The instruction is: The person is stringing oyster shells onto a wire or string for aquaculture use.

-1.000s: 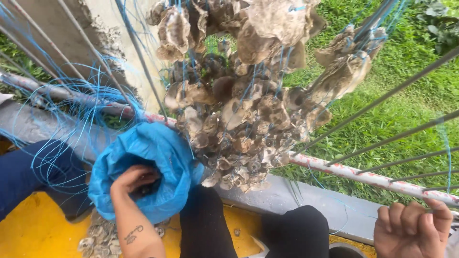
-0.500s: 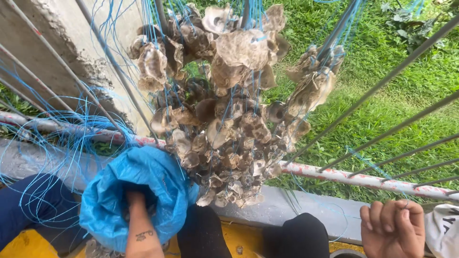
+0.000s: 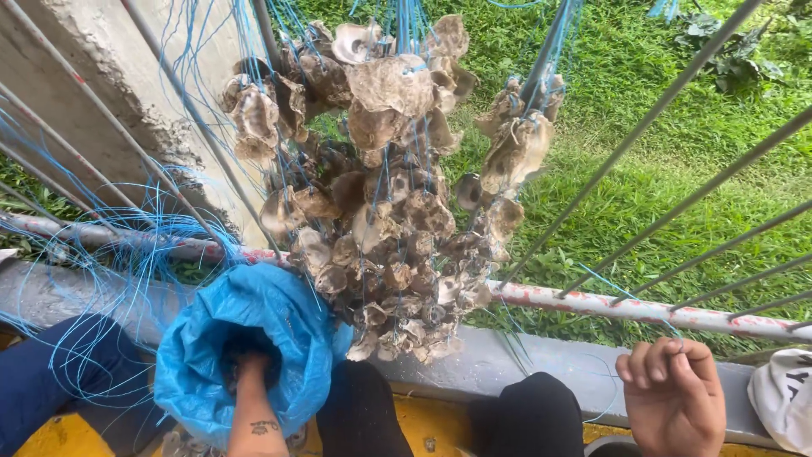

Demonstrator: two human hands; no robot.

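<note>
Left hand [image 3: 250, 366] inside blue bag [image 3: 279, 330]

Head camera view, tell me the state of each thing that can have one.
Blue bag: open, mouth rolled back.
Left hand: reaching inside the bag, fingers hidden.
Right hand: closed, pinching a blue string.
Shells: strung in clusters, hanging.
Railing: paint chipped.

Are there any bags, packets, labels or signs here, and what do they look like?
Blue bag: bottom left, crumpled plastic, mouth open, left arm reaching inside.
White cloth: bottom right edge, with dark print, partly cut off; cannot tell what it is.
No signs, screens or stuck-on labels show.
</note>
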